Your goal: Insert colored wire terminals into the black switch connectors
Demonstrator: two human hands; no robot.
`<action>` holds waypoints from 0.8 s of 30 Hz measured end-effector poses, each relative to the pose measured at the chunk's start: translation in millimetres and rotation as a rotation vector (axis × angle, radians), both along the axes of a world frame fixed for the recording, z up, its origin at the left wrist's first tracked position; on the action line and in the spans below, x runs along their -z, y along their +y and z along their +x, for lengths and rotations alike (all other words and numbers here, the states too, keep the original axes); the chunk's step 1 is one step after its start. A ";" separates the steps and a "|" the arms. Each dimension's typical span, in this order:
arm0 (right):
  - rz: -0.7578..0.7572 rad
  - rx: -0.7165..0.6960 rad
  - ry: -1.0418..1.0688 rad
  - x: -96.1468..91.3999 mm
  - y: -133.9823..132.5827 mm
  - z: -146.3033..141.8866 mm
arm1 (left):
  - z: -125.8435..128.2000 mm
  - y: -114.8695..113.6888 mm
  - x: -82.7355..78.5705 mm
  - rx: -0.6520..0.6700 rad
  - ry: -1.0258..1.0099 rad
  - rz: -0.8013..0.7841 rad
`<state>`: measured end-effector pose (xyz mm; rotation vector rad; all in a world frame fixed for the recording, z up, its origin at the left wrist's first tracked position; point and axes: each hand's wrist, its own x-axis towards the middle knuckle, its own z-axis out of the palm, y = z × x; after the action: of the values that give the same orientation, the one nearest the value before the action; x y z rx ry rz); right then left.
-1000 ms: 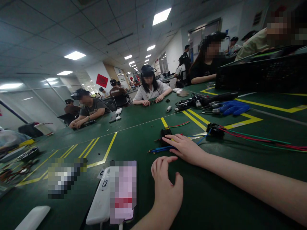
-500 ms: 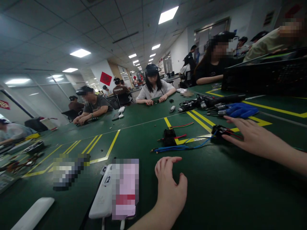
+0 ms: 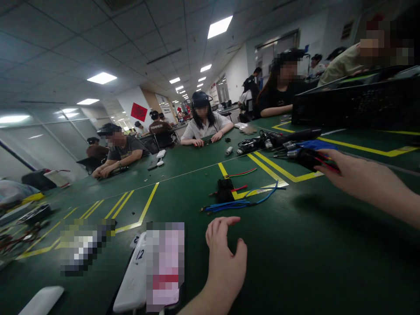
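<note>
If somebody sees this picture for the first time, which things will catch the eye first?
First the right hand, raised over the green table at right, gripping a black connector with red wires. Then the left hand resting flat at bottom centre, beside a white power bank. Between them lie blue wires and a second black connector.

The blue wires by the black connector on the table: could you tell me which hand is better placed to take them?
Probably the left hand: it rests empty just short of the blue wires, while the right hand holds another connector.
</note>
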<state>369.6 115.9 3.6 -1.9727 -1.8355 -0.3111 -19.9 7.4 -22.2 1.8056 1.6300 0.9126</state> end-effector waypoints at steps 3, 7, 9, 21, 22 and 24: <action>-0.062 -0.128 0.016 -8.7 -13.4 -27.0 | 1.9 -3.8 -1.6 0.012 -0.005 0.014; -0.294 -0.679 0.090 -2.8 -44.4 -85.8 | 7.5 -5.8 -9.5 0.056 0.071 -0.063; -0.375 -0.824 0.102 3.3 -61.4 -111.0 | 10.3 -4.6 -14.4 0.107 0.124 -0.093; -0.350 -0.897 0.191 2.5 -81.6 -131.3 | 11.3 1.2 -17.2 0.262 0.163 -0.133; -0.347 -0.869 0.169 2.2 -78.5 -129.7 | 11.4 0.7 -18.4 0.257 0.163 -0.136; -0.350 -0.819 0.133 2.3 -73.1 -126.3 | 12.1 -0.5 -21.1 0.255 0.168 -0.146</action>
<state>243.3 42.7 1.3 -1.2050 -2.5219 0.4029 -7.8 6.9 -1.1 1.9728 1.4764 0.5289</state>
